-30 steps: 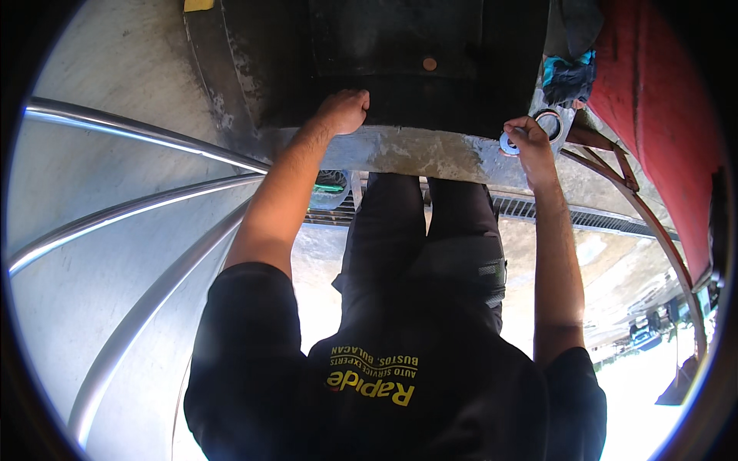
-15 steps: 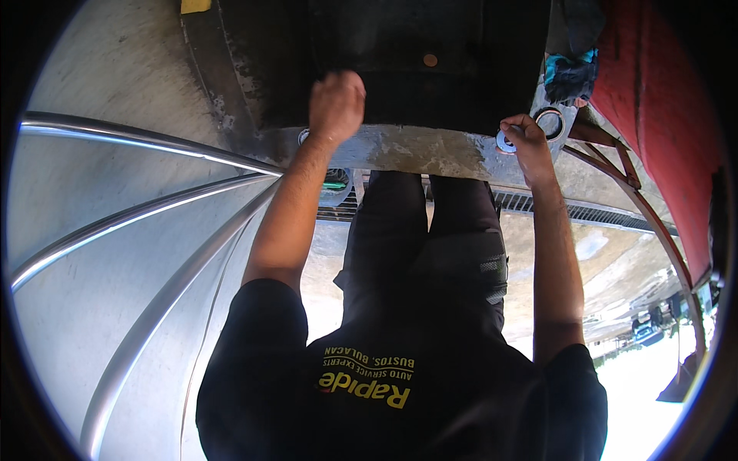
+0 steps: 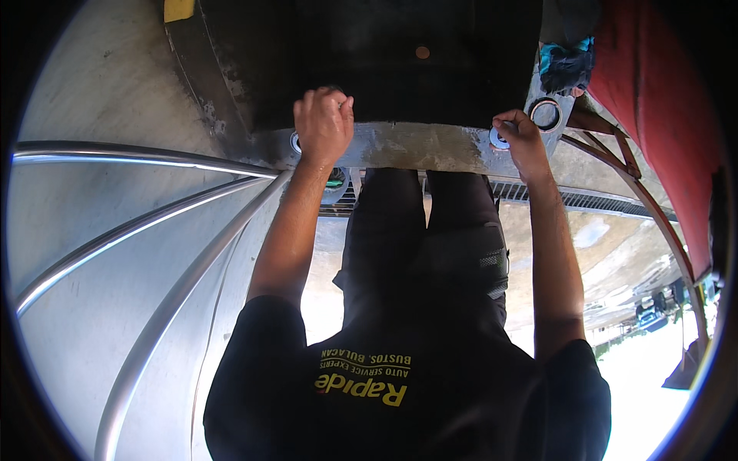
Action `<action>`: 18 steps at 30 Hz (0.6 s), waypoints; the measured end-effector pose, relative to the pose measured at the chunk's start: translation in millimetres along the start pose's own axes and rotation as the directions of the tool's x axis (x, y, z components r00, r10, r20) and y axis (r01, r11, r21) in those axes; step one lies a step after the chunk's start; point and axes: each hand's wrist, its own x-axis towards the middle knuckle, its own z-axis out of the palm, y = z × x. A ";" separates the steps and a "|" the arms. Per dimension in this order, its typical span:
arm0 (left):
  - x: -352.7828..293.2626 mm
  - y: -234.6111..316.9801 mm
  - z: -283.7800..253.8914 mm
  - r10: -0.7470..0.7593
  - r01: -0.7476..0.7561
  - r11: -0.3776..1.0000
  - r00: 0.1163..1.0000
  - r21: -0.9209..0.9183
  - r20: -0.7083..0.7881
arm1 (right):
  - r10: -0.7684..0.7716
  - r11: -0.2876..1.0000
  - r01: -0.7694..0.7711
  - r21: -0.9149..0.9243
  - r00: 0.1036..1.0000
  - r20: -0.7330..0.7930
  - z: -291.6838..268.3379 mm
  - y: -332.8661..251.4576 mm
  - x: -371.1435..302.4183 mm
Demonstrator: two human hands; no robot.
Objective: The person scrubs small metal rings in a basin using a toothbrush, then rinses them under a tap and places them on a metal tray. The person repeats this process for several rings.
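Note:
In the head view, my left hand (image 3: pixel 323 129) is raised over the front ledge of a dark tub, fingers curled in. What it holds, if anything, is hidden. A shiny ring (image 3: pixel 294 143) shows partly behind that hand, at the ledge. To the right, my right hand (image 3: pixel 523 144) is closed in a pinch at a small flat metal ring (image 3: pixel 499 138) by the ledge's right end. A larger dark-rimmed ring (image 3: pixel 545 114) lies just beyond, on the corner of the ledge.
The dark tub (image 3: pixel 384 100) has a round brownish spot (image 3: pixel 422 52) inside. A black and teal cloth bundle (image 3: pixel 567 67) sits at its right corner. Curved metal rails (image 3: pixel 154 152) stand left; a red panel (image 3: pixel 653 100) rises right. A floor grating (image 3: pixel 576 197) runs below.
My left hand has come down and back a little from over the tub and is no longer blurred. My right hand stays at the small ring. The whole view has shifted slightly.

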 end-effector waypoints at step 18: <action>-7.3 2.5 -13.6 0.015 -0.017 1.000 0.992 -0.017 -0.124 | 0.070 0.993 -0.075 0.096 0.996 0.058 -0.8 -3.9 -0.2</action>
